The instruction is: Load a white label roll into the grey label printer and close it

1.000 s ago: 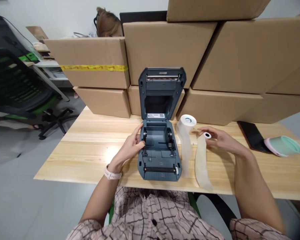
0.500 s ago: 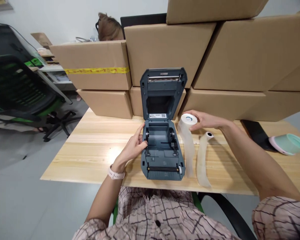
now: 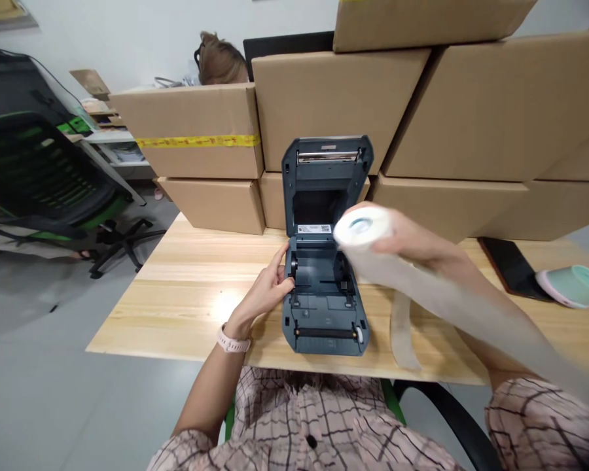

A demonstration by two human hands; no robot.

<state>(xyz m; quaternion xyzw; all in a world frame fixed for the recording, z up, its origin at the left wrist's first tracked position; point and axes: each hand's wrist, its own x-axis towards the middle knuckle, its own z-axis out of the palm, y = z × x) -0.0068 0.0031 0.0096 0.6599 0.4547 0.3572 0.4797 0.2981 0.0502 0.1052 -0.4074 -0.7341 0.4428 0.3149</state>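
Note:
A dark grey label printer (image 3: pixel 326 304) sits on the table with its lid (image 3: pixel 328 180) raised and its roll bay bare. My left hand (image 3: pixel 267 288) grips the printer's left edge, thumb over the rim and index finger along the side. Fingers of my right hand (image 3: pixel 412 239) are closed around a white label roll (image 3: pixel 366 227), held in the air by the printer's right side. From the roll a long loose strip trails toward my right arm, blurred by motion. Behind that strip, a second strip of backing paper (image 3: pixel 402 333) lies on the table, its upper part hidden.
Stacked cardboard boxes (image 3: pixel 334 104) wall off the table's (image 3: pixel 147 301) far side. A dark phone (image 3: pixel 513 268) lies at the right beside a mint-green cup (image 3: pixel 574 286) on its side. An office chair (image 3: pixel 44 176) stands at the left. Behind the boxes a person's head (image 3: pixel 220 60) shows.
My right hand has lifted the label roll off the table and brought it left and nearer to me, its strip swinging out rightward. My left hand stays on the printer.

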